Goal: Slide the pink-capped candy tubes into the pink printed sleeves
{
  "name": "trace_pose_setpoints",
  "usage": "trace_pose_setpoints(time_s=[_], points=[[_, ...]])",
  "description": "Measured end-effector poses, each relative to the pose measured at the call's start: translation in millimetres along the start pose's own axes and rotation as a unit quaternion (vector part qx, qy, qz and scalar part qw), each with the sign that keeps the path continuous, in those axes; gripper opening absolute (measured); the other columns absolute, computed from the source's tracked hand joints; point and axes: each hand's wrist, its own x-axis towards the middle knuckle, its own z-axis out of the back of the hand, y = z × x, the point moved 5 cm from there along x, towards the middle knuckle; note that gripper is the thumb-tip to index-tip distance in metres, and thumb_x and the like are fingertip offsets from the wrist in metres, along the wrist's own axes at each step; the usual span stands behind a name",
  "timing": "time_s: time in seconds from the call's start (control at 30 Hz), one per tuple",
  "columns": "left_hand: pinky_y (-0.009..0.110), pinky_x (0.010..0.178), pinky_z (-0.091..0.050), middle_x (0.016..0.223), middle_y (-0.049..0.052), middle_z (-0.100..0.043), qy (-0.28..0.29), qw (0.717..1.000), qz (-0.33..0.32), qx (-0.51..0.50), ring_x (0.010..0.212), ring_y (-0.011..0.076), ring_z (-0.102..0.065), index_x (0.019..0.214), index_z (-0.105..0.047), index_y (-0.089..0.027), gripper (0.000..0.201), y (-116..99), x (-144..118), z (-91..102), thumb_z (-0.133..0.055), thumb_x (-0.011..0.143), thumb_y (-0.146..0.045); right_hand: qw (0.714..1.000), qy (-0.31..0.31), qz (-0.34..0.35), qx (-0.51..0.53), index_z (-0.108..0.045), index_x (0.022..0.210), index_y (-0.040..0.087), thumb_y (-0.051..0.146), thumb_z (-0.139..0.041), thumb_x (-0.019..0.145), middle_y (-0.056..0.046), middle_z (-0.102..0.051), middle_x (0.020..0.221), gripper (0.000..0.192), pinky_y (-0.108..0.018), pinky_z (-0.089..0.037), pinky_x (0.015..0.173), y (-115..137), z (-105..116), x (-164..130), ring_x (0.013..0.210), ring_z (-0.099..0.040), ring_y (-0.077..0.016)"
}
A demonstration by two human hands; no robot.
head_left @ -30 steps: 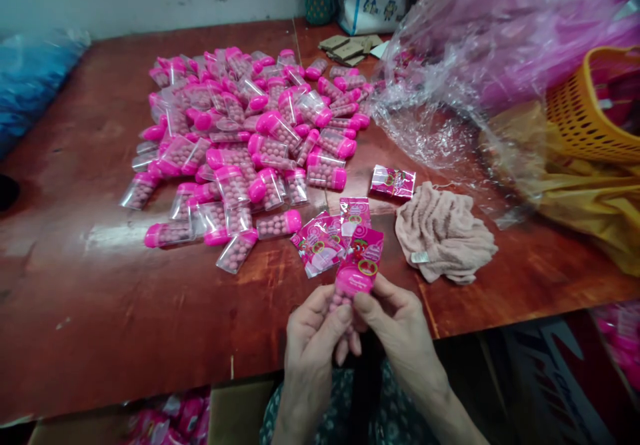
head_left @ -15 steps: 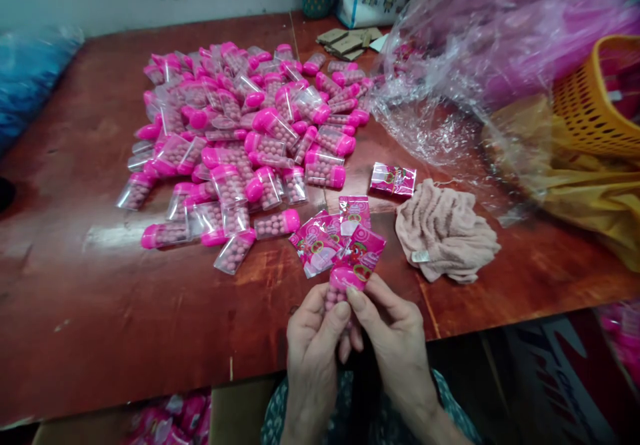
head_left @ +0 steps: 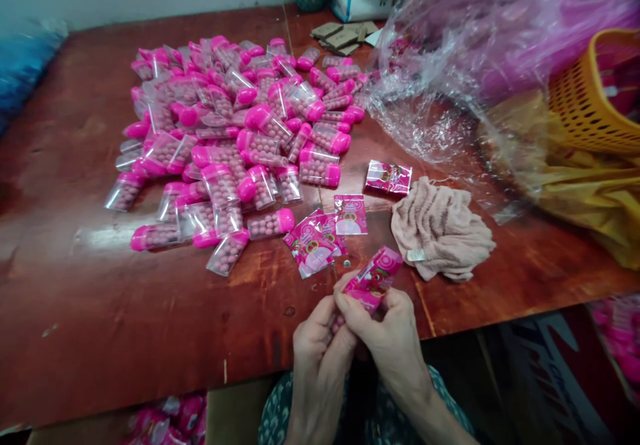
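Observation:
Close to the table's front edge, my left hand (head_left: pixel 320 345) is closed around a small clear candy bottle (head_left: pixel 338 324); its pink candy balls show between my fingers. Against that bottle my right hand (head_left: pixel 390 335) pinches a pink printed sleeve (head_left: pixel 374 280), which stands up at a slant and hides the bottle's cap. Just beyond my hands lie several flat printed sleeves (head_left: pixel 311 245), with a single one (head_left: pixel 351 214) beside them. A banded stack of such sleeves (head_left: pixel 389 177) rests farther right. To the left spreads a large heap of pink-capped candy bottles (head_left: pixel 220 145).
A crumpled pinkish cloth (head_left: pixel 443 228) lies right of my hands. Clear plastic wrap (head_left: pixel 425 112) and a yellow basket (head_left: pixel 595 98) take up the right side. Cardboard pieces (head_left: pixel 345 35) lie at the back, and a blue plastic bag (head_left: pixel 27 72) sits at the left.
The printed sleeve has come in front of the bottle's cap, pinched by my right hand, and tilts to the right. My fingers have shifted on the bottle; the camera view has moved slightly.

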Motion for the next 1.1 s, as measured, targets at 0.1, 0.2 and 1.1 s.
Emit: trace_pose_setpoints(time_s=[0.1,0.2,1.1], points=[[0.017,0.036,-0.023,0.062,-0.003,-0.053,-0.012,0.999,0.010,-0.039,0.041,0.0039,-0.035,0.096,-0.057,-0.015,0.024,-1.6,3.2,-1.6,-0.060,0.076,-0.028,0.997,0.035,-0.038,0.058,-0.062,0.070,0.014,0.035,-0.069,0.068,0.003,-0.057,0.050,0.022,-0.018,-0.040,0.031,-6.2,-2.8,0.1,0.035,-0.047,-0.0083],[0.016,0.035,-0.024,0.057,-0.004,-0.054,-0.011,0.998,0.008,-0.056,0.038,0.0051,-0.040,0.103,-0.050,-0.016,0.031,-7.1,4.9,-2.8,-0.060,0.075,-0.024,0.983,0.079,-0.050,0.161,-0.063,0.077,0.014,0.037,-0.066,0.072,0.001,-0.061,0.056,0.024,-0.019,-0.043,0.034,-5.4,-4.3,3.4,0.037,-0.050,-0.0083],[0.014,0.039,-0.033,0.067,-0.003,-0.055,-0.053,0.987,0.011,-0.151,0.041,0.0031,-0.042,0.109,-0.047,-0.020,0.035,-12.5,3.9,5.0,-0.060,0.076,-0.020,0.998,0.032,0.032,0.046,-0.067,0.082,0.018,0.032,-0.055,0.084,0.004,-0.047,0.061,0.018,-0.016,-0.035,0.040,-6.0,-12.3,-10.8,0.046,-0.040,-0.0049]])
